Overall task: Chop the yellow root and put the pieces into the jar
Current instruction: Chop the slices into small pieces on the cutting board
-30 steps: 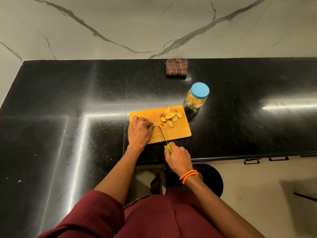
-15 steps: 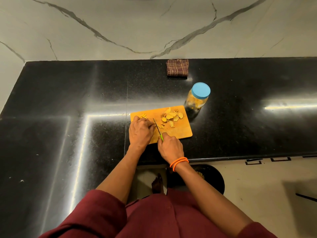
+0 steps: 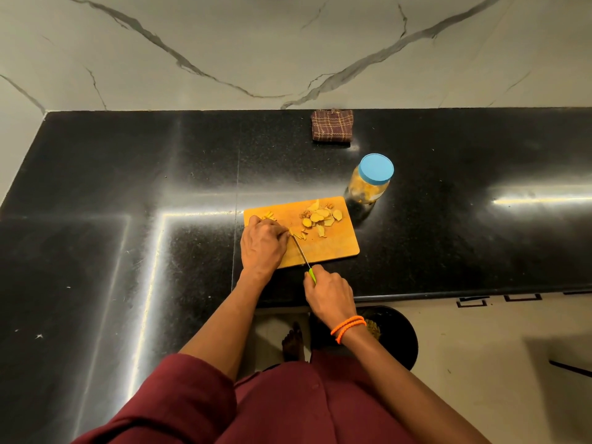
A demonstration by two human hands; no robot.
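Left hand (image 3: 262, 243) pins root (image 3: 292, 232) on board (image 3: 333, 248); right hand (image 3: 330, 291) grips knife (image 3: 302, 254). Blade beside fingertips: slip cuts them. Jar (image 3: 370, 184), 1 o'clock, lidded.

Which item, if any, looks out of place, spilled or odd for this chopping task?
Nothing is spilled or damaged. The only oddity: the jar keeps its blue lid on while cut pieces wait on the cutting board.

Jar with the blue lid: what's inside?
Through the clear wall of the jar, yellow pieces show, filling much of it. The blue lid is on, hiding the top; the fill level is unclear.
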